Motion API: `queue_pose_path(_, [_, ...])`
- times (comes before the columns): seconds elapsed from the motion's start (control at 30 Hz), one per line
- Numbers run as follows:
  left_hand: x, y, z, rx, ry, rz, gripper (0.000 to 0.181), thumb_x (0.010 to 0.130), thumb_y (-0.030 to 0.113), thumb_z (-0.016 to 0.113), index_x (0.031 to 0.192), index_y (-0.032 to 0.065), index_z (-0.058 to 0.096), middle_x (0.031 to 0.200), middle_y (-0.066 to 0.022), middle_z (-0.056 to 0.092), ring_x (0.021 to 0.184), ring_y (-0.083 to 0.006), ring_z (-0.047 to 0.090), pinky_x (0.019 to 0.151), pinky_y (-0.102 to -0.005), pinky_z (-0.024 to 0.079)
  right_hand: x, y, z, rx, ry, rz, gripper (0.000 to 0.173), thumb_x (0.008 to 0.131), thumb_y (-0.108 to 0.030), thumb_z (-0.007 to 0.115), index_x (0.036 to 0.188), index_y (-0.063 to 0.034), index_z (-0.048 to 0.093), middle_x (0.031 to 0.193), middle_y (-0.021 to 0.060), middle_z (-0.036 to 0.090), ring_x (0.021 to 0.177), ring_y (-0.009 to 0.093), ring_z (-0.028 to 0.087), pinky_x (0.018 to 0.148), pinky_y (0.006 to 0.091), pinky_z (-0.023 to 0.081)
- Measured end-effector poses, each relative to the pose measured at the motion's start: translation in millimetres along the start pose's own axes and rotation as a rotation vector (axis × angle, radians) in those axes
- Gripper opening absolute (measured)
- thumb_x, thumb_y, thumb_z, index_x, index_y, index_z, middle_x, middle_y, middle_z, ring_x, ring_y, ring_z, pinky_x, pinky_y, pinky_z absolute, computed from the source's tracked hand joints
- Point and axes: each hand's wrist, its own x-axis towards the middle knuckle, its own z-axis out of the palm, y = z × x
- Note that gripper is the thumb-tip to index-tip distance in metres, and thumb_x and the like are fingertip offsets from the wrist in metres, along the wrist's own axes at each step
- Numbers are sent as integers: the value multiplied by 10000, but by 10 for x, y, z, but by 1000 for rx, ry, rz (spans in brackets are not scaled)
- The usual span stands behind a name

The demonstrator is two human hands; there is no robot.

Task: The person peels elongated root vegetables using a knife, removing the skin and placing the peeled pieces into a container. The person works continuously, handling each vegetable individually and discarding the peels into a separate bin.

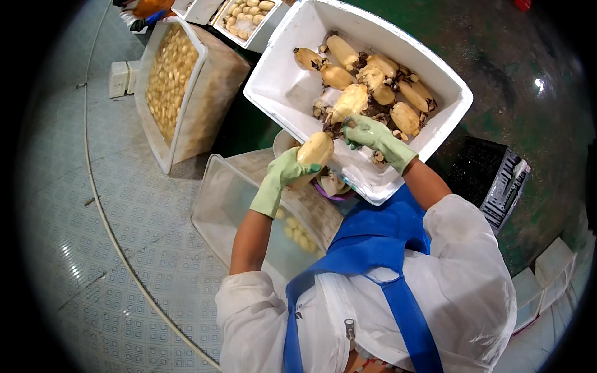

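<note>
My left hand (pixel 291 170), in a pale green rubber glove, grips a lotus root segment (pixel 317 148) over the near left rim of a white foam box (pixel 289 88). In a matching glove, my right hand (pixel 368 133) is beside the dark joint at that segment's upper end; its fingers are curled, and whether they pinch something is hidden. Past the joint, a second lotus root segment (pixel 350 101) lies over the box. Several more lotus roots (pixel 405 117) with dark, ragged joints rest inside, among small cut ends (pixel 378 157).
A translucent tub of water (pixel 210 186) with pale root pieces (pixel 298 233) stands below my left arm. A large full tub (pixel 171 84) is at upper left, near another person's gloved hand (pixel 154 17). A hose (pixel 109 219) crosses the tiles; a black crate (pixel 494 186) stands right.
</note>
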Motion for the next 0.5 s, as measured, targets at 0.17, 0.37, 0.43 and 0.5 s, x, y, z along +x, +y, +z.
queue_pose_path(0.17, [-49,188,88,408,182,-155,821,633,468,792,1279,84,461,1081,-195,630,1007,-357,600,844,-424,472,-136,235,95,-396,-46,13,262,804,-219,521,943,1,549,758,147,616,615,230,606,585,317,495])
queue_pose_path(0.37, [-117,312,434,561,290,-286,877,654,352,799,1344,69,337,1110,-186,580,983,-359,600,823,-450,486,-501,591,-217,-116,-167,128,259,860,-316,548,969,-82,559,778,32,605,656,94,566,560,247,448])
queue_pose_path(0.43, [-135,357,476,505,239,-345,820,669,314,781,1322,74,347,1186,-205,516,1004,-362,589,812,-470,485,-857,-264,-308,-192,-105,100,277,874,-365,560,965,-103,546,762,-2,587,669,54,537,572,218,431])
queue_pose_path(0.5, [-153,354,562,517,311,-285,817,671,289,772,1332,88,336,1163,-199,510,1015,-357,578,806,-483,485,-727,-230,-322,-340,-22,48,412,873,-467,551,975,-69,520,766,81,597,674,167,573,606,289,461])
